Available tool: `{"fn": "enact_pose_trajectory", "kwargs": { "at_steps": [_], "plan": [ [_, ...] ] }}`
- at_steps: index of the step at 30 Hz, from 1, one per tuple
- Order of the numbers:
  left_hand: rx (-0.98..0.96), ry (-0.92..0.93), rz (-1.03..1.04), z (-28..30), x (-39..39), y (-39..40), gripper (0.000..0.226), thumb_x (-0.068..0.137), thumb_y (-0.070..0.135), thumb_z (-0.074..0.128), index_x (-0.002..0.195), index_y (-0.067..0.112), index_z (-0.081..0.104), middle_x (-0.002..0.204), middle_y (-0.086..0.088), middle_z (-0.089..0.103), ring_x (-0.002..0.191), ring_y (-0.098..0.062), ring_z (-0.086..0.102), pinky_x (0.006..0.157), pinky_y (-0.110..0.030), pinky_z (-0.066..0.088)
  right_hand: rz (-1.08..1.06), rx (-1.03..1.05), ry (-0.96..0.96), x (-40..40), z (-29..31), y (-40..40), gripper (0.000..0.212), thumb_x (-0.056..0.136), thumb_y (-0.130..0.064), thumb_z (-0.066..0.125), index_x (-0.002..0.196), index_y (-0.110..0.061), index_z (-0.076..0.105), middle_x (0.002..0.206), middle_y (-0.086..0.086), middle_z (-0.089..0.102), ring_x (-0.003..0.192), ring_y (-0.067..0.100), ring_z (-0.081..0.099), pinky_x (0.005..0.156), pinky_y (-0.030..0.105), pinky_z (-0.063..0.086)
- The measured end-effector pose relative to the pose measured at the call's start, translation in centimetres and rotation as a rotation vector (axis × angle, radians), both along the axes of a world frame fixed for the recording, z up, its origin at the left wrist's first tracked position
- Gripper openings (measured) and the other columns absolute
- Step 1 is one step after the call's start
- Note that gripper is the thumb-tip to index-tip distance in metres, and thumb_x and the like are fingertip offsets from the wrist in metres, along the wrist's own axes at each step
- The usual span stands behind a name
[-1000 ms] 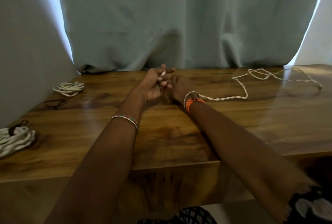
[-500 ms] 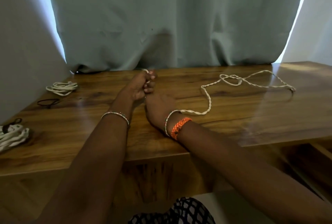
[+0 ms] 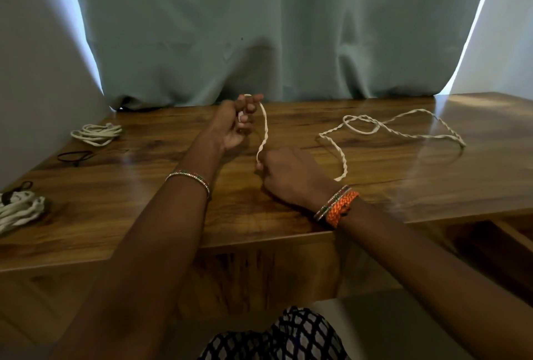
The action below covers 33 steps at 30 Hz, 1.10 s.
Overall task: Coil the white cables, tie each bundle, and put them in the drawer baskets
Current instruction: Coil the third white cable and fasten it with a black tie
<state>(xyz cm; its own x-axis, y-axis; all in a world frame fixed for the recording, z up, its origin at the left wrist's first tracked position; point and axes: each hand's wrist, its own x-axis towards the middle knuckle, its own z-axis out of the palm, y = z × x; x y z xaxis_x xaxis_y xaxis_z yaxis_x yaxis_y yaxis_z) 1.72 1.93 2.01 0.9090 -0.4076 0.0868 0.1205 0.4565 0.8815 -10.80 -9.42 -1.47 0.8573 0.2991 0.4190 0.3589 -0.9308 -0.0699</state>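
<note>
Between hands [image 3: 239, 123], cable [image 3: 264, 134] lengthened (taut).

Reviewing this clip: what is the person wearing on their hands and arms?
Both forearms are bare, with no sleeves or gloves. The left hand has a thin beaded bangle at its wrist. The right hand has a similar thin bangle beside a braided orange band. No rings are visible.

Both forearms were bare, no sleeves. The left wrist wore one thin beaded bangle [image 3: 192, 178] with red and green flecks. The right wrist carried a similar bangle [image 3: 331, 201] beside a braided orange band [image 3: 342, 207]. A black-and-white netted garment [image 3: 284, 336] covered the lap.
</note>
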Motion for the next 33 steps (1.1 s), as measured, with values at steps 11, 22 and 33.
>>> {"fn": "enact_pose_trajectory", "kwargs": {
  "at_steps": [11,22,33],
  "plan": [
    [0.37,-0.085,-0.189,-0.3,-2.7,-1.6,0.028,0.096,0.002,0.026,0.085,0.006,0.051,0.053,-0.001,0.063,0.042,-0.007,0.057,0.041,-0.019,0.05,0.226,0.346,0.219,2.5,4.5,-3.1,0.031,0.097,-0.019,0.047,0.067,-0.021,0.057,0.069,-0.005,0.059,0.065,0.002,0.053,0.065,0.028,0.041],
    [0.036,-0.07,-0.268,1.6,-3.7,-2.5,0.019,0.076,0.007,0.026,0.064,0.015,0.039,0.036,0.009,0.027,0.027,-0.004,0.019,0.028,-0.012,0.015,-0.049,0.181,-0.562,7.3,8.9,-6.3,0.05,0.086,-0.058,0.051,0.056,-0.018,0.049,0.049,-0.003,0.047,0.047,0.014,0.042,0.049,0.025,0.026],
    [-0.255,-0.194,-0.57,3.2,-6.3,-1.6,0.02,0.087,0.023,0.033,0.069,0.019,0.037,0.052,0.008,0.016,0.04,-0.006,0.011,0.034,-0.017,0.014,-0.428,0.486,-0.545,11.3,6.6,-6.4,0.05,0.1,-0.027,0.034,0.072,0.001,0.065,0.066,0.018,0.061,0.064,0.035,0.059,0.053,0.03,0.032]
  ]
}}
